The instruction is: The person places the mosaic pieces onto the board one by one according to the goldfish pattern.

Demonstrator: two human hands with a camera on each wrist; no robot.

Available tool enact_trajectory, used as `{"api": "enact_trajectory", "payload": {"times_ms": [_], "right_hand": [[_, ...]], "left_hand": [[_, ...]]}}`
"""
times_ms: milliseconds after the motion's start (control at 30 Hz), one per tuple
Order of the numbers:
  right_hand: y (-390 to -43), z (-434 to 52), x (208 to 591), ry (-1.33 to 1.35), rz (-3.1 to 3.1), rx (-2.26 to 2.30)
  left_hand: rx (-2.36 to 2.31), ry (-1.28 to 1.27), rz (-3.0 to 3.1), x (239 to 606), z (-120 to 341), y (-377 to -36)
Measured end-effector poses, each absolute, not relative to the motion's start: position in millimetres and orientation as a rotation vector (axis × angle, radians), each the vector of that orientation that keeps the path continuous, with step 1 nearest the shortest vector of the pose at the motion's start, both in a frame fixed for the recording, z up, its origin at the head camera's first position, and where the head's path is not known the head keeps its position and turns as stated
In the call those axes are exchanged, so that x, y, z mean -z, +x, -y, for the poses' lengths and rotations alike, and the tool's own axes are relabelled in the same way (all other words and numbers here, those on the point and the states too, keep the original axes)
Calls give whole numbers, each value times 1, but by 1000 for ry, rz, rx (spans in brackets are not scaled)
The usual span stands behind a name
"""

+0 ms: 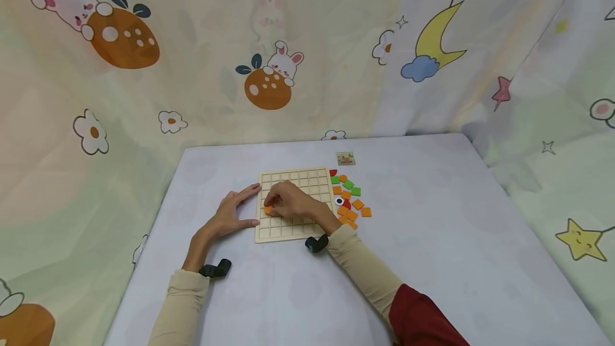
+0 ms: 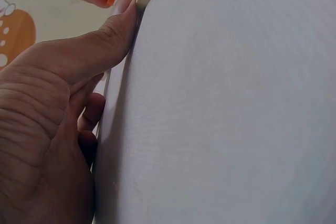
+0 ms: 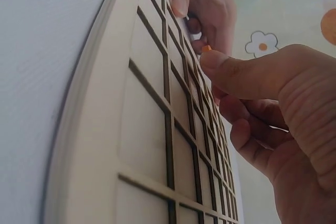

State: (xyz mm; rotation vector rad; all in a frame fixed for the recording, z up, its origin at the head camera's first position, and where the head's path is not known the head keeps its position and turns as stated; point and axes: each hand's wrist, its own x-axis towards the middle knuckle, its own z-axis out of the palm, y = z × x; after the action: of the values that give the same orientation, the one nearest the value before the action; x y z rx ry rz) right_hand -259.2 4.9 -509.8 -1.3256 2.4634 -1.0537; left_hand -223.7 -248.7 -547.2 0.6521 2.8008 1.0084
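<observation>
A square wooden grid board [image 1: 295, 238] lies flat on the table. My left hand [image 1: 229, 212] is spread along its left side, thumb and fingertips right at the edge; the thumb [image 2: 100, 45] shows at the board's rim in the left wrist view. Over the left part of the grid, my right hand [image 1: 293, 202] pinches an orange tile [image 1: 268, 210] between thumb and fingers. Only a small orange corner [image 3: 206, 49] peeks past the thumb in the right wrist view. The squares under my right hand are partly hidden.
Along the board's right side lie loose orange tiles [image 1: 357, 204], green tiles [image 1: 348, 185], a red piece [image 1: 333, 173] and an eye piece [image 1: 339, 201]. A small picture card [image 1: 346, 158] lies behind them on the white-covered table [image 1: 432, 228]. Patterned cloth hangs behind.
</observation>
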Motion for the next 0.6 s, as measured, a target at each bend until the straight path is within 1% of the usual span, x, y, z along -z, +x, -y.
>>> {"api": "enact_trajectory", "payload": {"times_ms": [233, 600], "right_hand": [[-261, 1, 513, -1324, -2456, 1034], [-265, 12, 507, -1189, -2390, 1081]], "left_hand": [[-983, 702, -2815, 548, 248, -225], [-1004, 723, -2819, 546, 250, -224]]}}
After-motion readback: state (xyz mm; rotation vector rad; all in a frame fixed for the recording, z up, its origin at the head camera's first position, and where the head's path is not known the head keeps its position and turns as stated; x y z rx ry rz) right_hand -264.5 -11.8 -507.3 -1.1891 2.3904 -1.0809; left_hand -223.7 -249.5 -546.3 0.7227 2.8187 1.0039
